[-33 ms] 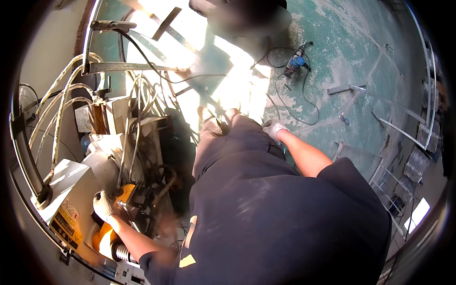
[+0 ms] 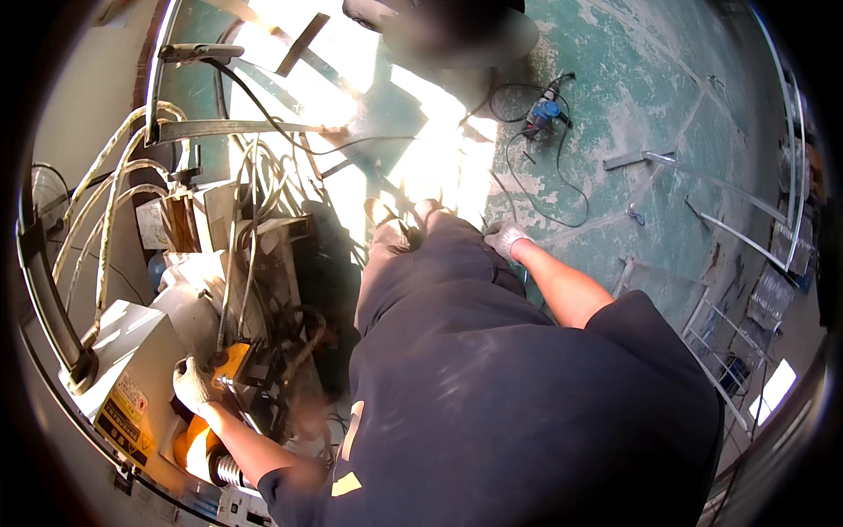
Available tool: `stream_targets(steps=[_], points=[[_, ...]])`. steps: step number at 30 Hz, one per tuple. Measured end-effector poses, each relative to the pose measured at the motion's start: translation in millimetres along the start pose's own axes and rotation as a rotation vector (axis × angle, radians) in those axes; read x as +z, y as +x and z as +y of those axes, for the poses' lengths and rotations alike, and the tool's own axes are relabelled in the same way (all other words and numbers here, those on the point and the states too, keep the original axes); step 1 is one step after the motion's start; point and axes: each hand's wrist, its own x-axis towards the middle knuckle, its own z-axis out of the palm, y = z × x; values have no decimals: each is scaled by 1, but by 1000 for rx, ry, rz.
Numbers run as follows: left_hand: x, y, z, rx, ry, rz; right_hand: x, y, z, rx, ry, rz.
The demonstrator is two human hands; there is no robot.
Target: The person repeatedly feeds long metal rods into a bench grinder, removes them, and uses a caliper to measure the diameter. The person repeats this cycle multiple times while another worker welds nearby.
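Observation:
My left hand (image 2: 191,384), in a pale knit work glove, is at the side of a grey machine housing (image 2: 132,338) with a warning label. Its fingers curl beside a yellow-orange part (image 2: 231,362); what lies under them is hidden. Just below that wrist are an orange rounded part (image 2: 198,446) and a coiled spring-like piece (image 2: 230,472). My right hand (image 2: 505,238), also gloved, rests against my dark trousers (image 2: 448,263) at the thigh. Its fingers look loosely closed, with nothing showing in them.
Thick sleeved hoses (image 2: 112,206) loop over the machine at left. A blue corded power tool (image 2: 544,114) lies on the worn green floor, its cable trailing about. Metal bars (image 2: 639,161) and a light frame (image 2: 716,338) are at right. A dark round object (image 2: 457,26) stands ahead.

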Motion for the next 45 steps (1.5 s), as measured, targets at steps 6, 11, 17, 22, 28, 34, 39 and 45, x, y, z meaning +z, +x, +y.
stream_targets(steps=[6, 11, 17, 22, 28, 34, 39, 45], points=[[4, 11, -12, -5, -58, -54, 17, -17, 35, 205, 324, -97], [2, -13, 28, -57, -64, -84, 53, -42, 69, 193, 298, -36], [1, -18, 35, -63, -105, -147, 139, -70, 111, 242, 327, -54], [5, -10, 27, -22, -136, -180, 206, -81, 120, 190, 254, 23], [6, -17, 14, -34, -263, -234, 276, -125, 133, 279, 508, 97], [7, 20, 10, 201, -208, -262, 349, -177, 141, 319, 694, 94], [7, 41, -7, 297, -145, -255, 391, -205, 156, 345, 696, 124], [12, 77, -18, 441, -108, -239, 450, -227, 171, 376, 836, 211]])
